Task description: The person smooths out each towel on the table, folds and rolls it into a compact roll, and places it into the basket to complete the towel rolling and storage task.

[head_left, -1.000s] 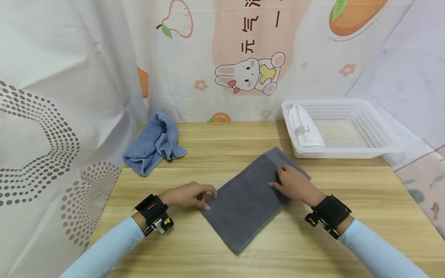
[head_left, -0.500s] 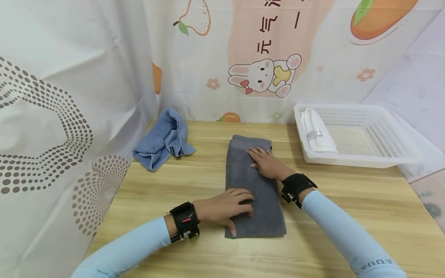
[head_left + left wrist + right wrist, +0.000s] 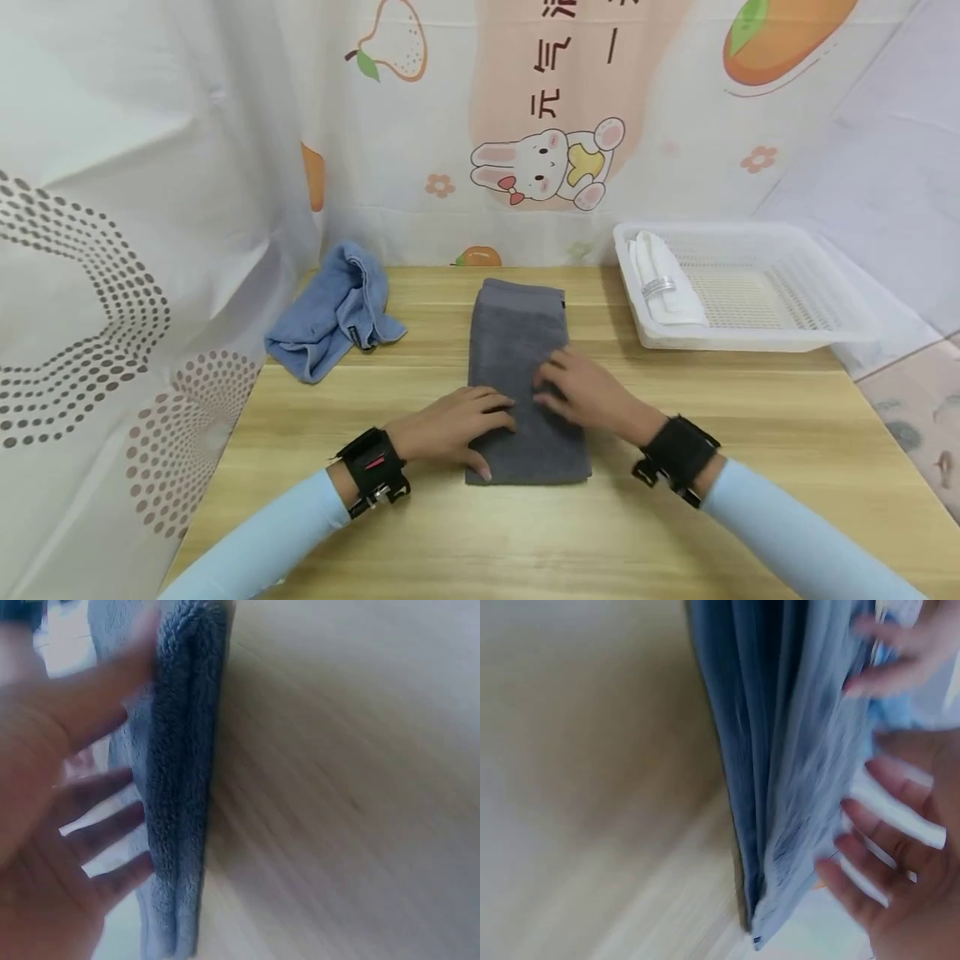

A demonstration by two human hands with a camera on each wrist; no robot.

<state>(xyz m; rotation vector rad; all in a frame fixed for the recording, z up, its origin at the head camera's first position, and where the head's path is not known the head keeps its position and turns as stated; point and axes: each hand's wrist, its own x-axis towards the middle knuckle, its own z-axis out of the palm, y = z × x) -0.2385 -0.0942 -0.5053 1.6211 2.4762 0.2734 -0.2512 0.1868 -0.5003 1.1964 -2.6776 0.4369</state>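
Wooden table (image 3: 675, 517), one folded grey towel (image 3: 517, 350) mid-table under both flat hands (image 3: 450, 425) (image 3: 588, 396) (fingers straight, wrist views blurred).

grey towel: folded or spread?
Folded. The grey towel lies as a narrow strip on the table; the left wrist view shows stacked layers at its edge.

A light wooden table (image 3: 750, 433) fills the near scene. Behind it on the far side hangs a white curtain printed with a cartoon rabbit and fruit (image 3: 540, 167); a dotted white curtain (image 3: 112, 275) hangs on the left, and a pale lilac wall (image 3: 885, 183) stands on the right.
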